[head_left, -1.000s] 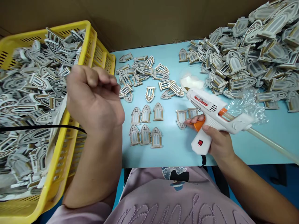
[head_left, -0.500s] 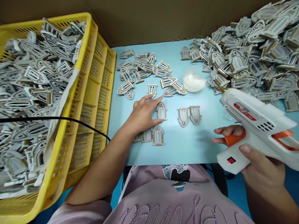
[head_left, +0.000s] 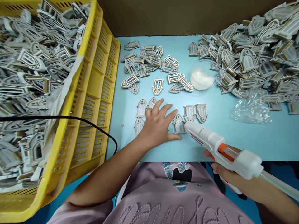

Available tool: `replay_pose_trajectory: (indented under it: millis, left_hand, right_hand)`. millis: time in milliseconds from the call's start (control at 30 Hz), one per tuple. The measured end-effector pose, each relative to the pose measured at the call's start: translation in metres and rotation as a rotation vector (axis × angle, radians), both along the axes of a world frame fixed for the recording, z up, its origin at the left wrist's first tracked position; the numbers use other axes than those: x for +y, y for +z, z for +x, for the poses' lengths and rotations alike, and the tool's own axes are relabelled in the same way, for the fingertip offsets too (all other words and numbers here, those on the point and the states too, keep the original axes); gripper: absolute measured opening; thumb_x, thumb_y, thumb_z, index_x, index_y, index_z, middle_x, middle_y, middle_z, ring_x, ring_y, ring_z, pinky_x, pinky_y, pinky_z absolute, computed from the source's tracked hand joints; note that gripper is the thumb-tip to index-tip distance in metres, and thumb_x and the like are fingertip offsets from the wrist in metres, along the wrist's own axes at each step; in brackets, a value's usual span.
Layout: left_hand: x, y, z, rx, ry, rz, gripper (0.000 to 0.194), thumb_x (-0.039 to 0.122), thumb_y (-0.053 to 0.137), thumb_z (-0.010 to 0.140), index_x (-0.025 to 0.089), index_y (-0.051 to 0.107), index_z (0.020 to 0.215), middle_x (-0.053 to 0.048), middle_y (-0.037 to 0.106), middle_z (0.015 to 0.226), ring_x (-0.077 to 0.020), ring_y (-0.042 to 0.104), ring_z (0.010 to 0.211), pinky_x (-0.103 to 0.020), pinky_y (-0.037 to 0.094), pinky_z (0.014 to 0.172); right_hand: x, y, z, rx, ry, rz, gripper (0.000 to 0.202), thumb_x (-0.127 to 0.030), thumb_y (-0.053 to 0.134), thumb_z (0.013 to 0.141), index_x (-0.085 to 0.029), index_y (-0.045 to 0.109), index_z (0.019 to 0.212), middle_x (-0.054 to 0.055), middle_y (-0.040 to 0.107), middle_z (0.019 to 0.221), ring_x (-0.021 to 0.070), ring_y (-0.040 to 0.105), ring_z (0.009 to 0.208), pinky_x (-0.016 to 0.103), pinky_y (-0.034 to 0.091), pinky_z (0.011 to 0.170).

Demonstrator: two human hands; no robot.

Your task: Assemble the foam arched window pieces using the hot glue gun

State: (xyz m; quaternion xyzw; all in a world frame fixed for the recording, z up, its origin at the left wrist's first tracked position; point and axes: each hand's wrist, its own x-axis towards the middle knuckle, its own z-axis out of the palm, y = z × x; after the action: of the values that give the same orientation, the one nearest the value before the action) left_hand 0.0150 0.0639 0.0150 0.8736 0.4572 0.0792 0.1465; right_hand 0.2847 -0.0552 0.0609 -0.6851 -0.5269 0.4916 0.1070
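Observation:
My right hand is wrapped round a white and orange hot glue gun. Its nozzle tip is at the upper right edge of a small arched window piece lying on the blue tabletop. Over the table, my left hand has its fingers spread and holds nothing, with thumb and fingertips just left of that piece. Partly under the left hand are more window pieces, among them one whose face shows. Two others lie side by side, points toward me, beyond the nozzle.
A yellow crate heaped with window pieces stands at left, a black cable crossing it. Loose pieces lie at the back. Toward the right are a clear bowl of white material, crumpled clear plastic and a large pile of pieces.
My right hand has brought the glue gun left and down to a window piece and turned it. My left hand has moved right and nearer to me, fingers spread. The view has shifted slightly.

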Motion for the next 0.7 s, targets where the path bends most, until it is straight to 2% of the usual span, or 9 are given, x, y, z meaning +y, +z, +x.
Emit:
replay_pose_trajectory:
  millis: [100,200,300,467,600,700]
  left_hand:
    - [0.001,-0.003,0.001,-0.029,-0.009,0.009,0.086,0.064,0.081,0.067,0.023,0.054,0.138,-0.018,0.045,0.151,-0.0458,0.021,0.147,-0.058,0.029,0.100]
    - [0.000,-0.006,0.003,-0.044,-0.001,0.014,0.083,0.062,0.081,0.068,0.023,0.055,0.136,-0.017,0.047,0.150,-0.0448,0.021,0.147,-0.057,0.028,0.099]
    - [-0.001,-0.008,0.003,-0.053,-0.001,0.013,0.083,0.062,0.081,0.067,0.023,0.055,0.136,-0.017,0.048,0.149,-0.0443,0.022,0.147,-0.057,0.029,0.098]
    - [-0.001,-0.009,0.002,-0.074,0.004,0.033,0.085,0.062,0.082,0.065,0.023,0.056,0.135,-0.016,0.049,0.148,-0.0435,0.023,0.147,-0.055,0.029,0.098]
    - [-0.001,-0.009,0.002,-0.082,0.003,0.035,0.083,0.060,0.083,0.065,0.022,0.057,0.135,-0.016,0.050,0.148,-0.0435,0.023,0.147,-0.055,0.028,0.098]
    - [-0.001,-0.009,0.002,-0.087,0.002,0.037,0.083,0.059,0.083,0.066,0.022,0.056,0.135,-0.016,0.050,0.147,-0.0436,0.022,0.147,-0.055,0.028,0.098]
  right_hand:
    - [0.009,0.001,-0.007,0.044,0.023,-0.169,0.032,-0.040,0.061,0.083,-0.024,0.066,0.111,0.004,0.067,0.077,0.0183,0.060,0.063,0.031,0.052,0.056]
    - [0.013,0.003,-0.011,0.079,-0.006,-0.214,0.034,-0.041,0.061,0.083,-0.023,0.063,0.112,-0.001,0.057,0.064,0.0150,0.049,0.051,0.029,0.042,0.048]
    - [0.015,0.006,-0.015,0.076,-0.014,-0.226,0.033,-0.043,0.062,0.081,-0.024,0.063,0.108,-0.004,0.050,0.060,0.0130,0.043,0.048,0.029,0.038,0.048]
    - [0.017,0.015,-0.026,0.008,-0.112,-0.208,0.037,-0.045,0.061,0.078,-0.023,0.063,0.107,0.000,0.058,0.070,0.0177,0.055,0.062,0.031,0.042,0.055]
    - [0.018,0.019,-0.032,-0.030,-0.100,-0.162,0.033,-0.044,0.060,0.077,-0.022,0.064,0.101,0.007,0.066,0.087,0.0215,0.063,0.075,0.033,0.049,0.062]
    - [0.016,0.017,-0.033,-0.081,-0.052,-0.096,0.029,-0.044,0.057,0.079,-0.023,0.063,0.098,0.003,0.060,0.073,0.0201,0.061,0.068,0.033,0.050,0.059]
